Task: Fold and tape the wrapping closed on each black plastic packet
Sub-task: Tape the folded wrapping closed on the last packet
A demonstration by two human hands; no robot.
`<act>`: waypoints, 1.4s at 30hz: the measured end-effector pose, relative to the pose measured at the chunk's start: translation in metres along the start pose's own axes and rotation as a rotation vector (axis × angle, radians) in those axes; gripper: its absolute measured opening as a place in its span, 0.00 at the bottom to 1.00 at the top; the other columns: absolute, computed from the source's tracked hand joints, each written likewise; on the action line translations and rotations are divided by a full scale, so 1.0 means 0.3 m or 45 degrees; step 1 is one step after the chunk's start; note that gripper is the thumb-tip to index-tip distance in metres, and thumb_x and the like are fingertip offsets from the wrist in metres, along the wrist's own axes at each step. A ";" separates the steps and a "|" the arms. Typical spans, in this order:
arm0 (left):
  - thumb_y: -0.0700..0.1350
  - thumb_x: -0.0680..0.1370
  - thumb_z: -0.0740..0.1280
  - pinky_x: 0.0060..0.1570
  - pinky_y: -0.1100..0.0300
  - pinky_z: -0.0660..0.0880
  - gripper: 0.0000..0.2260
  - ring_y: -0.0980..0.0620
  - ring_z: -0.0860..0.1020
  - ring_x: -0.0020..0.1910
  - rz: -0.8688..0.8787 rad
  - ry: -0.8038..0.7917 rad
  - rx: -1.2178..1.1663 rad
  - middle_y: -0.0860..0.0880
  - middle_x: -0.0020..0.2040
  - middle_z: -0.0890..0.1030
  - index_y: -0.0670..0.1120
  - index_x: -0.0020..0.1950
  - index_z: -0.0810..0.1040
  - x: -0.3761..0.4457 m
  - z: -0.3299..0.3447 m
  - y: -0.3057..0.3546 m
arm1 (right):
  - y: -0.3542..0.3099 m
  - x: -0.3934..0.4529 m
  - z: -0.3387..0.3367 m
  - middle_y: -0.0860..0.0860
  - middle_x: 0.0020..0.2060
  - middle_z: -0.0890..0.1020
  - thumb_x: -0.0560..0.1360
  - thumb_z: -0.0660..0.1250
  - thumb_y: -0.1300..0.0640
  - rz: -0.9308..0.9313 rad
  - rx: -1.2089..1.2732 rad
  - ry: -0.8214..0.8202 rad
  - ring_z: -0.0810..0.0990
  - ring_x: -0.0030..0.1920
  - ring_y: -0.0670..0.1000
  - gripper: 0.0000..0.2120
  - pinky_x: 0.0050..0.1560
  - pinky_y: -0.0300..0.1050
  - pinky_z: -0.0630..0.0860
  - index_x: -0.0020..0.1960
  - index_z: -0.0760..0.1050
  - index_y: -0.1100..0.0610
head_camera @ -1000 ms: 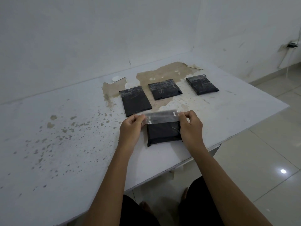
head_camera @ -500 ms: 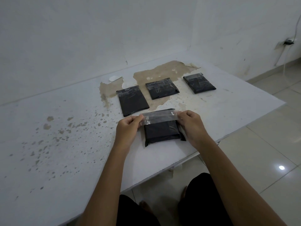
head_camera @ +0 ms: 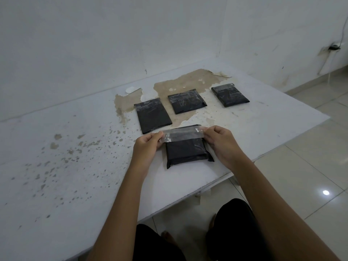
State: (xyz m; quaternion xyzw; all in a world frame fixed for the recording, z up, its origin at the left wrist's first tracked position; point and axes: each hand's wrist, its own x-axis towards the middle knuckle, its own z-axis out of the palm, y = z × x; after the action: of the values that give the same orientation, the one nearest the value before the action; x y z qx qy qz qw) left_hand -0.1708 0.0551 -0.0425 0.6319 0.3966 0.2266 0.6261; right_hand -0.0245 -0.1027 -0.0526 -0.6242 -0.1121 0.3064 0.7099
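In the head view, a white table (head_camera: 75, 166), speckled and with its coating peeled to brown at upper centre, is set against a white wall (head_camera: 113, 44); pale floor tiles (head_camera: 310, 176) are seen at right. Three taped black packets lie in a row: left (head_camera: 152, 115), middle (head_camera: 186, 100), right (head_camera: 230, 95). At frame centre a fourth packet (head_camera: 188, 151) lies near the table edge. A clear tape strip (head_camera: 181, 134) is stretched across its far end, pinched by the left hand (head_camera: 147, 147) and right hand (head_camera: 222, 142).
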 end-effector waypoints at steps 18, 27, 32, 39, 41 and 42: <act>0.48 0.81 0.70 0.57 0.61 0.78 0.08 0.55 0.85 0.51 0.080 0.042 0.088 0.51 0.45 0.88 0.48 0.46 0.86 0.001 0.002 -0.013 | 0.024 0.003 0.028 0.54 0.38 0.79 0.81 0.66 0.51 -0.108 -0.337 0.210 0.76 0.40 0.52 0.12 0.42 0.48 0.75 0.42 0.75 0.58; 0.48 0.81 0.69 0.38 0.67 0.74 0.11 0.54 0.79 0.39 0.153 0.178 0.315 0.45 0.43 0.86 0.43 0.46 0.86 -0.014 0.026 -0.006 | 0.030 -0.038 0.075 0.46 0.38 0.78 0.81 0.65 0.51 -0.366 -0.575 0.438 0.76 0.40 0.42 0.13 0.36 0.32 0.73 0.43 0.76 0.59; 0.48 0.80 0.69 0.34 0.69 0.71 0.11 0.58 0.77 0.34 0.201 0.264 0.368 0.50 0.36 0.84 0.44 0.42 0.85 -0.019 0.038 -0.008 | 0.053 -0.054 0.102 0.49 0.37 0.79 0.81 0.65 0.57 -0.504 -0.659 0.533 0.77 0.38 0.44 0.11 0.37 0.24 0.69 0.42 0.76 0.60; 0.47 0.78 0.72 0.28 0.72 0.69 0.15 0.58 0.76 0.29 0.242 0.386 0.382 0.53 0.29 0.81 0.51 0.31 0.80 -0.016 0.049 -0.009 | 0.041 -0.031 0.081 0.58 0.32 0.77 0.77 0.69 0.60 -0.482 -0.805 0.565 0.73 0.38 0.49 0.18 0.42 0.27 0.68 0.31 0.73 0.67; 0.47 0.78 0.73 0.27 0.71 0.68 0.15 0.57 0.75 0.27 0.234 0.407 0.380 0.53 0.28 0.80 0.49 0.31 0.81 -0.012 0.051 -0.010 | 0.029 -0.039 0.074 0.60 0.32 0.79 0.77 0.70 0.60 -0.454 -0.811 0.528 0.74 0.38 0.48 0.19 0.41 0.23 0.66 0.31 0.75 0.70; 0.47 0.78 0.73 0.27 0.69 0.68 0.15 0.57 0.75 0.27 0.243 0.416 0.388 0.52 0.27 0.79 0.48 0.31 0.81 -0.012 0.055 -0.012 | 0.022 -0.043 0.070 0.61 0.34 0.80 0.77 0.70 0.60 -0.449 -0.814 0.515 0.74 0.38 0.47 0.19 0.42 0.22 0.65 0.32 0.77 0.71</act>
State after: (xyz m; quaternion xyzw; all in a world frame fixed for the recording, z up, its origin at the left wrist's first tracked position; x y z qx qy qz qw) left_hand -0.1607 0.0418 -0.0471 0.7087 0.4607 0.3215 0.4267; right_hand -0.0481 -0.0927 -0.0520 -0.8320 -0.1649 0.0012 0.5297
